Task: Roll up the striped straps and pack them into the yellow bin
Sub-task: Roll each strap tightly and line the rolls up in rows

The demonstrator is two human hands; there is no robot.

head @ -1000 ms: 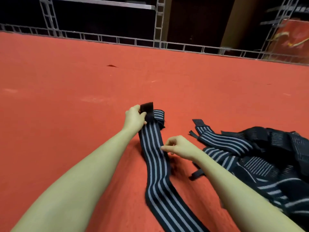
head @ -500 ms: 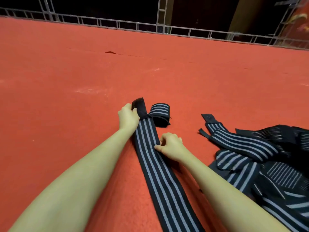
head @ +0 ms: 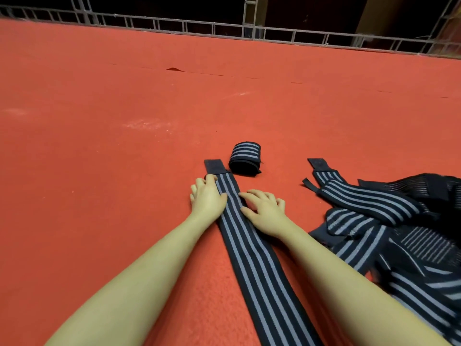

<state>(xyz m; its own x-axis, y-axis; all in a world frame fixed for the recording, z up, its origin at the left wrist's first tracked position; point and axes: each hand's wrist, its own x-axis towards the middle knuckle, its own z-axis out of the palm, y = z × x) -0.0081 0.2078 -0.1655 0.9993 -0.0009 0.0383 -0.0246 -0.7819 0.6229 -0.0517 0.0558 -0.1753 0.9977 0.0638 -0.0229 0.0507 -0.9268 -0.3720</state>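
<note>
Both hands now flat, fingers spread: left hand (head: 207,196), right hand (head: 264,211) pressing striped strap (head: 249,245) onto carpet (head: 99,146).

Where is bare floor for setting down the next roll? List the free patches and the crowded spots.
Free: the red floor left of the left hand, and the stretch between the rolled strap and the railing. Crowded: right of the right hand, where the strap pile spreads beside the flat strap.
</note>
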